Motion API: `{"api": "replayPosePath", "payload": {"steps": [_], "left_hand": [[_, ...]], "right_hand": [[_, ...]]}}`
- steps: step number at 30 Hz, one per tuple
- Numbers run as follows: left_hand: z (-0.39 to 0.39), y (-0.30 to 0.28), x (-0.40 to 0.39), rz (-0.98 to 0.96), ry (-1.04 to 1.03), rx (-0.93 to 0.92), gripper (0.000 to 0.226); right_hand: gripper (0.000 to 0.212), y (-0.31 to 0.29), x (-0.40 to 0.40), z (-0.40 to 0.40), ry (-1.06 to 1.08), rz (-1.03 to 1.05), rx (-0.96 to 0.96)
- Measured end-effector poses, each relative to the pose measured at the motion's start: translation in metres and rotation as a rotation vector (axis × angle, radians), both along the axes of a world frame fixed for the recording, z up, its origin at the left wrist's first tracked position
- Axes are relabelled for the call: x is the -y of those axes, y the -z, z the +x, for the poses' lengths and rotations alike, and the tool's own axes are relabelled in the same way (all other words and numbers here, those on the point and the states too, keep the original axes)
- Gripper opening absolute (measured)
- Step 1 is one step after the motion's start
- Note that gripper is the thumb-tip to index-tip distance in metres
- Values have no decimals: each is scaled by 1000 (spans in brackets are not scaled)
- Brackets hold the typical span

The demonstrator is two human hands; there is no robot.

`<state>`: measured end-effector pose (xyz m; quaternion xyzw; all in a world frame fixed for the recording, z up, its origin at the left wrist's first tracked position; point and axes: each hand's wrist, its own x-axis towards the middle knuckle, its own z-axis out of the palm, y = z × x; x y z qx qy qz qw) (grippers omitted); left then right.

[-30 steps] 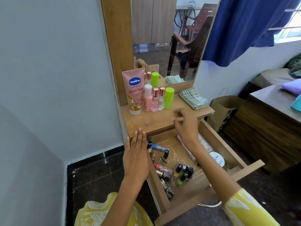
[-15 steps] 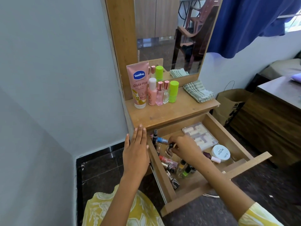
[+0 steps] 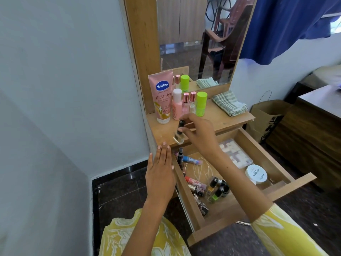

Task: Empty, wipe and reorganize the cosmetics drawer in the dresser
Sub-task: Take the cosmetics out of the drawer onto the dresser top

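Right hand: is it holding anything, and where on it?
Yes. The right hand pinches a small clear nail polish bottle by its black cap, above the dresser top. The left hand holds nothing.

Daylight enters from a window (image 3: 335, 24) at upper right, partly screened by a blue curtain (image 3: 287, 28), leaving the room evenly bright with soft, faint shadows. The window patch is blown out to white. Wide-angle distortion bows the mirror frame (image 3: 142, 52) and walls toward the edges. The small bottle (image 3: 179, 134) in the right hand (image 3: 201, 133) is smeared by motion blur; the worktop (image 3: 217, 115) stays reasonably sharp.
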<state>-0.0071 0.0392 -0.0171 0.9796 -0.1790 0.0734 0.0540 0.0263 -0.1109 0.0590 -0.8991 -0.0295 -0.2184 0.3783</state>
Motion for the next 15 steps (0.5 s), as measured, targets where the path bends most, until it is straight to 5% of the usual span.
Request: {"api": "replayPosePath", "payload": {"steps": [10,15], "left_hand": [[0,-2,1,33,-17,-34,57],[0,0,2,15,-22,-32,58]], "right_hand": [[22,12,-33,54,-40,-24,-18],[38,10,-26,48,-54,16,-87]]}}
